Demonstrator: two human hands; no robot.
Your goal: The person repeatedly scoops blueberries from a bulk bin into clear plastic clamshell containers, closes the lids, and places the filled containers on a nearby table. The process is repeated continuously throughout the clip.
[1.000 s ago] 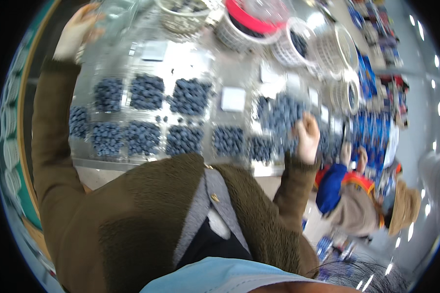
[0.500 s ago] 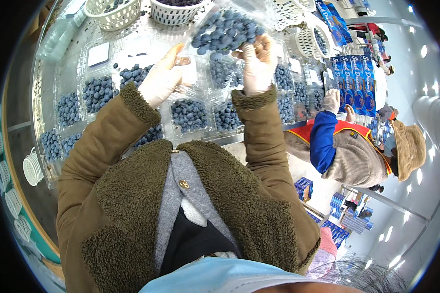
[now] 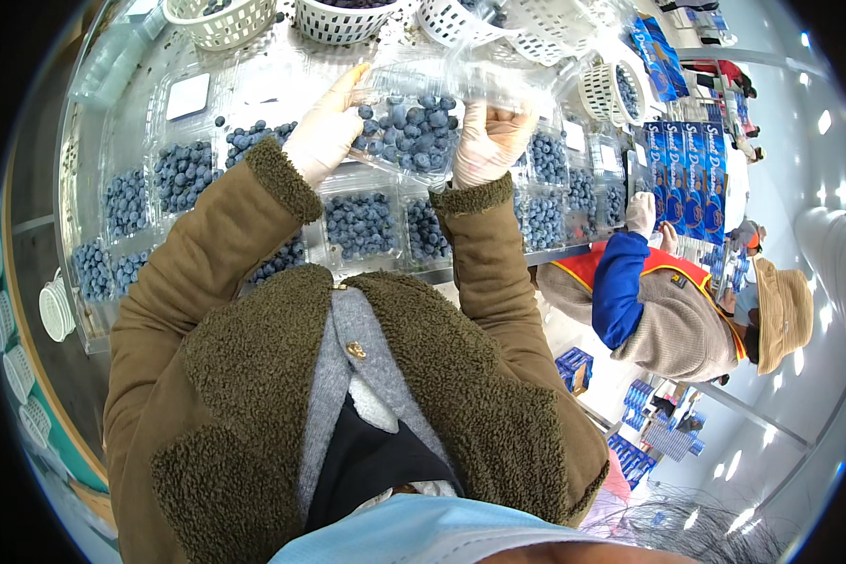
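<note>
Between my gloved hands a transparent plastic clamshell of blueberries (image 3: pixel 411 132) is held tilted above the table, its lid raised on the far side. My left hand (image 3: pixel 321 134) grips its left edge, thumb extended along the side. My right hand (image 3: pixel 491 141) has its fingers curled round the right edge. Beneath and around it, open clamshells of blueberries stand in rows; one filled clamshell (image 3: pixel 360 224) sits just below the held one, and another (image 3: pixel 184 177) lies to the left of my left hand.
White slotted baskets (image 3: pixel 346 21) line the far side, some holding berries. A stack of transparent plastic packs (image 3: pixel 113 66) lies far left. At right, a co-worker in a tan hat (image 3: pixel 784 305) works near upright blue boxes (image 3: pixel 686 179). Loose berries dot the table (image 3: pixel 273 70).
The clamshell has come down and nearer to me, and is tilted with its lid up. My left hand, earlier apart from it, now holds its left side.
</note>
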